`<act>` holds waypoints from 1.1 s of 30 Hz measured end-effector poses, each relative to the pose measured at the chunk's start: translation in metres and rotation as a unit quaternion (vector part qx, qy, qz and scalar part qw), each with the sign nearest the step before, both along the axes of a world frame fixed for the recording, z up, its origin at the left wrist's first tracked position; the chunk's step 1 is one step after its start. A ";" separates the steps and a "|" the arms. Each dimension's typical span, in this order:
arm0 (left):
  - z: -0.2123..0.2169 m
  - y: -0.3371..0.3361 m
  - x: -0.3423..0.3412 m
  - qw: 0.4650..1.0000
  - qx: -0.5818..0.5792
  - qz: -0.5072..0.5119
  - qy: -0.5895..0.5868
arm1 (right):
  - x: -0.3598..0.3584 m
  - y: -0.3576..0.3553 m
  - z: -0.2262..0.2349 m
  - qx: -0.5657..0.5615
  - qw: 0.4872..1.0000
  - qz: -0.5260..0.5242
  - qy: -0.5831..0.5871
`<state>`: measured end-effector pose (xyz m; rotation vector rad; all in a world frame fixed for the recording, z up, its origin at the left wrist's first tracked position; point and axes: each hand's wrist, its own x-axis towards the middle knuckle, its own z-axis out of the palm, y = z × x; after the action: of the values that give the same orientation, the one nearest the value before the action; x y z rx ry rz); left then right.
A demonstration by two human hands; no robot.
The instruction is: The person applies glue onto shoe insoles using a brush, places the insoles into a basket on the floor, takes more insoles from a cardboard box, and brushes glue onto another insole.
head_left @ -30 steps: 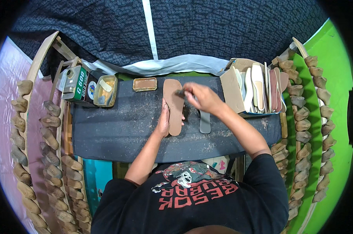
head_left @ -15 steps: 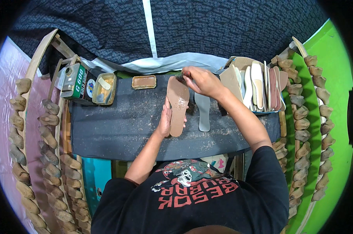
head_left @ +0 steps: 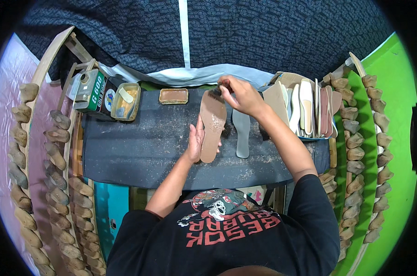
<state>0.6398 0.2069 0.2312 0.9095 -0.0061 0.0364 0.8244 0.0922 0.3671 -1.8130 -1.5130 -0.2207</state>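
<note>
A tan shoe insole (head_left: 212, 126) is held up above the dark-covered table, its wide toe end pointing away from me. My left hand (head_left: 196, 143) grips it from beneath, with the thumb at the left edge and fingertips showing at the right. At the toe end, my right hand (head_left: 241, 95) is closed around a small dark bristly piece (head_left: 216, 91), which looks like a brush and meets the insole's upper right edge. Wet, shiny patches and pale specks lie across the middle of the insole. Just right of it, a grey insole (head_left: 241, 133) lies on the table.
A shallow rectangular dish (head_left: 174, 101) of brown matter sits at the back. To its left are a plastic tub (head_left: 134, 112) with a scraper and a green-and-white metal can (head_left: 95, 94). A box (head_left: 275, 99) of insoles stands at right. Wooden shoe lasts (head_left: 56, 134) line racks on both sides.
The whole view has shifted slightly. Both hands keep their holds, and the dark bristly piece remains at the insole's toe end with only a small movement.
</note>
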 end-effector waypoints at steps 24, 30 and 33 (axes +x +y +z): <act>-0.039 0.054 -0.098 0.986 -0.088 0.124 0.066 | 0.006 0.155 -0.083 -0.077 0.989 -0.005 0.126; -0.040 0.064 -0.129 0.979 -0.080 0.152 0.108 | 0.005 0.174 -0.123 -0.139 0.986 0.007 0.091; -0.039 0.070 -0.135 0.979 -0.071 0.155 0.113 | 0.005 0.177 -0.124 -0.142 0.984 0.002 0.105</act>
<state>0.5051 0.2765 0.1926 0.7610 0.3473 0.2213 0.8297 0.2688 0.2426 -1.9812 -1.4538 0.1947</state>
